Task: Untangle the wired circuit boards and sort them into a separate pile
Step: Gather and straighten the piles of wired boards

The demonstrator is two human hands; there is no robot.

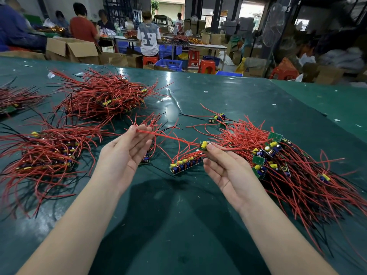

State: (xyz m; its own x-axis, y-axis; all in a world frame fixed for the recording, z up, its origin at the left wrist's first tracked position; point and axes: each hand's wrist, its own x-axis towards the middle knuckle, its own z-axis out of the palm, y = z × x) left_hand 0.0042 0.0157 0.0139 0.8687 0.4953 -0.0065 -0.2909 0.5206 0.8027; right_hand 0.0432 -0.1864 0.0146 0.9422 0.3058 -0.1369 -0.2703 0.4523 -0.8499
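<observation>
A small green circuit board with a yellow part hangs above the table, pinched by my right hand. Its red wires stretch leftward to my left hand, which pinches their ends between thumb and fingers. Both palms face up. A tangled heap of wired boards lies to the right of my right hand. Below the held board, a short neat row of boards rests on the table. Sorted piles lie at the left and far left.
The green table reaches past my forearms to the near edge. Another pile sits at the far left edge. A few loose boards lie beyond the heap. People, cardboard boxes and red stools stand behind the table.
</observation>
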